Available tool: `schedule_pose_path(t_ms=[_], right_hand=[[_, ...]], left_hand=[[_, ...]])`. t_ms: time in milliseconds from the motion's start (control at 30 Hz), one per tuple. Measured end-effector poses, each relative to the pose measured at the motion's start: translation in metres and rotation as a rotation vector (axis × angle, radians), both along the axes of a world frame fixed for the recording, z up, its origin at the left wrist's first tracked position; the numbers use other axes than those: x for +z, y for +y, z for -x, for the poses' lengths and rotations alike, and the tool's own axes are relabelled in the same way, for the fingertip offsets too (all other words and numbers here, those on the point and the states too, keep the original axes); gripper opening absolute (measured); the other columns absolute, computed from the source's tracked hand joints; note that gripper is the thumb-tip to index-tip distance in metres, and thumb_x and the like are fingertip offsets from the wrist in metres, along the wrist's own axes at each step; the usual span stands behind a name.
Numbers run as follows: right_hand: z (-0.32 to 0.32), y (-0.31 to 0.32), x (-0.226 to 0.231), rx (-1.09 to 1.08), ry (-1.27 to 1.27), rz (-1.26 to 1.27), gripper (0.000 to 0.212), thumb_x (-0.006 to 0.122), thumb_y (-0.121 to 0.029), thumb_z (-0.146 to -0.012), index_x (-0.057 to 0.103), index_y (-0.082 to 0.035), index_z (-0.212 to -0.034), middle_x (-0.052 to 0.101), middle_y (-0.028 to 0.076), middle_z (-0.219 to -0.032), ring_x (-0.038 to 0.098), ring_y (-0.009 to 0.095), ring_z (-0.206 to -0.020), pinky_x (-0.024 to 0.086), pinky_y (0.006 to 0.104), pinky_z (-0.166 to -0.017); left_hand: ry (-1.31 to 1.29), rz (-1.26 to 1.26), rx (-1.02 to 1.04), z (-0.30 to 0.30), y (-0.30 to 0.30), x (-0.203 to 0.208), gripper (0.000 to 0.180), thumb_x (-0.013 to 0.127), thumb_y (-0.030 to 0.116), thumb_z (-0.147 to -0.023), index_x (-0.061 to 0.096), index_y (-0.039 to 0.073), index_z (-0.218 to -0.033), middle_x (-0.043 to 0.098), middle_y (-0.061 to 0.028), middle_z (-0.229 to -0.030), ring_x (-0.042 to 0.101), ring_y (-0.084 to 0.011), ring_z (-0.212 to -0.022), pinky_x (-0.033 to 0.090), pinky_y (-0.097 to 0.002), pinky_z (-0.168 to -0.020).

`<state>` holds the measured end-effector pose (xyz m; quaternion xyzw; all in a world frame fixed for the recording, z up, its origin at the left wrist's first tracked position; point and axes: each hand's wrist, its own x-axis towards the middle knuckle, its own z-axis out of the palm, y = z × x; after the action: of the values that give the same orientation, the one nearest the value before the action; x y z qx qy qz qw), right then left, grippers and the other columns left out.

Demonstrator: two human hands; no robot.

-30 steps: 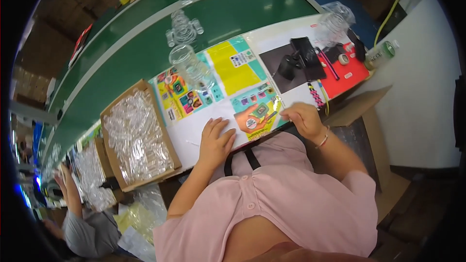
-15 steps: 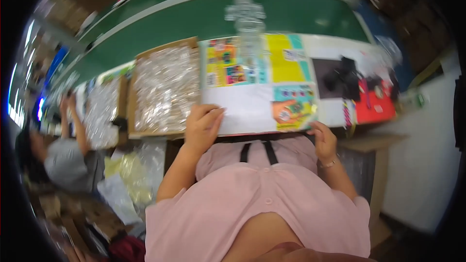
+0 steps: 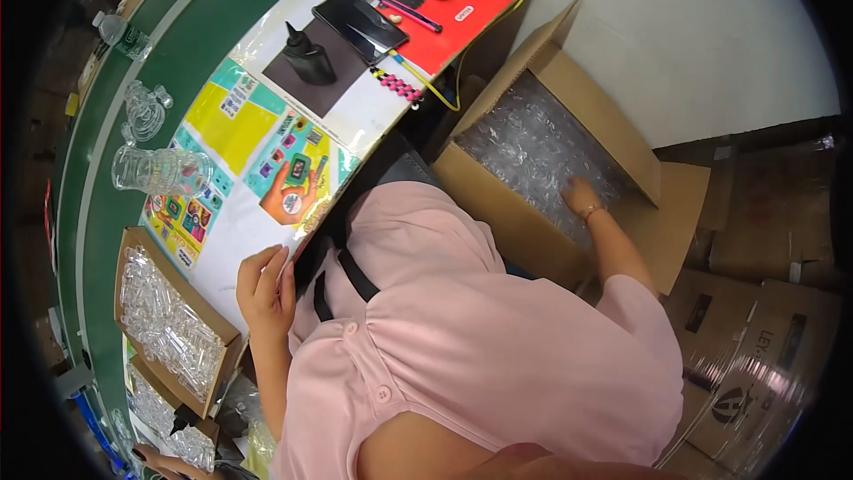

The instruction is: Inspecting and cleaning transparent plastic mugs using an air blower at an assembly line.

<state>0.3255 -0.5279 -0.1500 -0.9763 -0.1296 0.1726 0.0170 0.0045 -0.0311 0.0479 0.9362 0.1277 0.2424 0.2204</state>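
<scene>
A shallow box of clear tubes lies left of a worker's left hand, whose loosely bent fingers, visibly holding nothing, are at the surface's edge. At right, jumbled clear pieces, with no common long axis, fill an open carton, mostly leftward of the nearer right hand, reaching in, arm outstretched; whether its curled fingers grip any cannot be told.

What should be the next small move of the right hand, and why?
Probably the right hand should close its fingers on one clear plastic piece: it is already inside the open cardboard box, among many clear plastic pieces, and I cannot make out any piece in its grip. The left hand is at the table's edge.
</scene>
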Motion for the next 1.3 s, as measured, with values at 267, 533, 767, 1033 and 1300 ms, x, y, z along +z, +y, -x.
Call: schedule_pose_path(t_ms=[267, 533, 767, 1033, 1300], right_hand=[[0.033, -0.099, -0.037, -0.244, 0.312, 0.409, 0.080, 0.055, -0.059, -0.074, 0.044, 0.004, -0.122, 0.046, 0.022, -0.124, 0.045, 0.033, -0.115, 0.032, 0.0372, -0.099], [-0.016, -0.169, -0.093, -0.389, -0.069, 0.370, 0.061, 0.037, -0.050, -0.085, 0.052, 0.003, -0.112, 0.044, 0.022, -0.123, 0.042, 0.035, -0.116, 0.032, 0.0400, -0.098], [-0.116, -0.145, -0.068, -0.187, 0.034, 0.198, 0.064, 0.030, -0.051, -0.086, 0.046, -0.002, -0.123, 0.032, 0.017, -0.137, 0.028, 0.030, -0.127, 0.024, 0.0398, -0.103], [-0.166, -0.360, -0.120, -0.140, 0.481, -0.571, 0.077, 0.049, -0.056, -0.076, 0.034, -0.004, -0.131, 0.029, 0.013, -0.139, 0.026, 0.027, -0.129, 0.022, 0.0356, -0.105], [-0.107, -0.184, -0.058, -0.272, 0.243, 0.160, 0.065, 0.067, -0.040, -0.068, 0.051, 0.002, -0.115, 0.055, 0.015, -0.113, 0.054, 0.030, -0.102, 0.042, 0.0340, -0.086]], left_hand=[[0.157, -0.009, -0.135, -0.035, -0.031, 0.000, 0.026, 0.062, -0.001, -0.071, 0.060, 0.003, -0.097, 0.060, -0.0123, -0.092, 0.057, -0.0283, -0.081, 0.046, -0.0339, -0.071], [0.263, 0.042, -0.145, -0.042, -0.038, -0.007, 0.028, 0.064, 0.003, -0.071, 0.059, 0.003, -0.098, 0.060, -0.0122, -0.096, 0.058, -0.0295, -0.086, 0.047, -0.0351, -0.074], [0.278, 0.000, -0.172, -0.051, -0.050, -0.011, 0.026, 0.064, 0.006, -0.071, 0.059, 0.005, -0.097, 0.059, -0.0088, -0.095, 0.057, -0.0269, -0.085, 0.047, -0.0355, -0.073], [0.341, 0.210, -0.187, -0.044, -0.031, -0.051, 0.028, 0.063, 0.006, -0.071, 0.057, 0.005, -0.098, 0.058, -0.0099, -0.096, 0.055, -0.0287, -0.085, 0.045, -0.0369, -0.075], [0.361, 0.172, -0.239, -0.077, -0.052, -0.032, 0.026, 0.062, 0.007, -0.071, 0.057, 0.005, -0.097, 0.058, -0.0095, -0.095, 0.055, -0.0281, -0.085, 0.044, -0.0364, -0.076]])
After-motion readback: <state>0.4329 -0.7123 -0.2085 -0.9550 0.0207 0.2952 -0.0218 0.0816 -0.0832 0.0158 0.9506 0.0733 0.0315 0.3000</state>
